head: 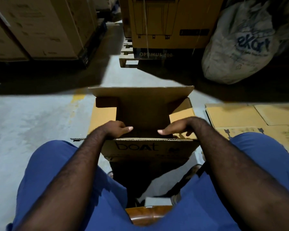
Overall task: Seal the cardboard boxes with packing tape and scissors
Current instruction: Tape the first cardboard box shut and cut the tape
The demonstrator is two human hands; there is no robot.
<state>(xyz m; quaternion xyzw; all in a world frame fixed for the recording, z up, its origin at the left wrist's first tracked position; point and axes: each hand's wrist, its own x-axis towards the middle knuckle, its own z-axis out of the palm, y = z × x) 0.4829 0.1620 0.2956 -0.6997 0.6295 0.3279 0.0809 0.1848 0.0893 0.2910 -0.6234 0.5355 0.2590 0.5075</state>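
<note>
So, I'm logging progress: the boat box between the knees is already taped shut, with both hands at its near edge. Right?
No: the head view shows the boat box open, its far flap standing up, no tape visible. The left hand and right hand are indeed at its near edge.

Read three things off head cam, that was it. "boat" in black lettering sat on outer face of near flap of open cardboard box [150, 147]. "OPTIMUS 100" in pale letters ran along dark band at bottom of big carton [170, 22], far side. "ekart" in blue was on white sack [237, 47], top right. Flattened cardboard [257, 117] at right had arrow marks plus small print, too blurry for me. Print on stacked cartons [40, 30] at left, couldn't read either.
</note>
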